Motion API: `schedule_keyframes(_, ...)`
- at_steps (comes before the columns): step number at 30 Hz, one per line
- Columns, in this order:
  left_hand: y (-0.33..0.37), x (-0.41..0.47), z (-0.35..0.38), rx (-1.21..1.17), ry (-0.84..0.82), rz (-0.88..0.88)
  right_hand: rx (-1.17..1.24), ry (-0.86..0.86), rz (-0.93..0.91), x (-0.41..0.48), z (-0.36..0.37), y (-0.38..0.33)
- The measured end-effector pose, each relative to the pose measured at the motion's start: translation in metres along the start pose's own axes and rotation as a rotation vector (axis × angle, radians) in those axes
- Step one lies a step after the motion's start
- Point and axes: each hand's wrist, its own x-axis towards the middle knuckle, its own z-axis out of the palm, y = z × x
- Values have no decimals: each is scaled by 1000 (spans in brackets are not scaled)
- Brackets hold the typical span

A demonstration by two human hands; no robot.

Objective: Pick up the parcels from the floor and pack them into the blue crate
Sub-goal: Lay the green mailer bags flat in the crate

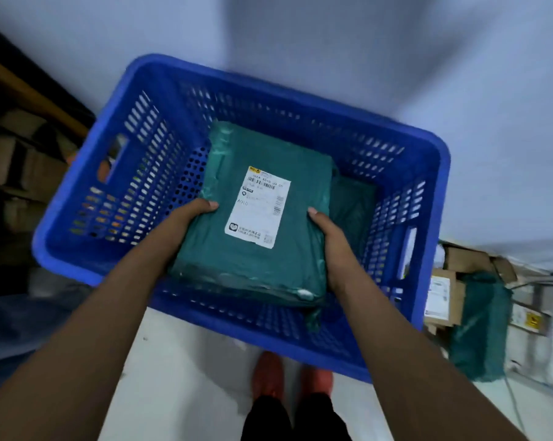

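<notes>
A pair of red shoes (270,374) stands on the pale floor (179,377) at the bottom of the view, just short of the blue crate's near wall. Both bare forearms reach forward from the lower corners and meet over the crate.

The left hand (190,216) grips the left edge of a green parcel (211,253). Its thumb lies on the top face and the rest of the fingers go under the edge, out of sight. The right hand (330,246) grips the right edge the same way, thumb on top and fingers hidden beneath. So both sets of fingers are closed on the parcel, one hand on each side.

The parcel is flat, wrapped in green plastic, and carries a white shipping label (258,206) face up. It sits within the opening of the blue crate (268,90), towards the near side. I cannot tell whether it already rests on what lies below.

A second green parcel (354,205) lies on the crate's bottom, partly covered by the held one and showing at its right. The crate has slotted walls and a handle cut-out at each end.

To the right of the crate, on the floor, another green bag (478,326) leans beside labelled cardboard boxes (443,297). At far left, blurred shelving (23,148) holds brown boxes.
</notes>
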Motion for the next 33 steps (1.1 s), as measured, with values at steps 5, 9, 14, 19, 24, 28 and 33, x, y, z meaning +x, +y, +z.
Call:
schedule_keyframes(5, 23, 50, -20, 304, -44, -168, 22, 51, 65, 54, 8, 29)
schedule_keyframes(9, 44, 95, -26, 409, -16, -220, 24, 62, 41, 99, 23, 34)
schedule_keyframes(14, 47, 155, -44, 432, 19, -171, 53, 189, 8, 152, 60, 41)
schedule_keyframes(19, 29, 199, -46, 505, 27, -239, 84, 366, 67, 175, 71, 49)
schedule_keyframes(24, 10, 224, -46, 604, 17, -255, -366, 585, -12, 179, 72, 45)
schedule_keyframes(28, -1, 239, -50, 549, -84, -112, -684, 811, -195, 180, 99, 37)
schedule_keyframes(33, -2, 243, -46, 542, -134, 78, -1051, 763, -340, 187, 121, 39)
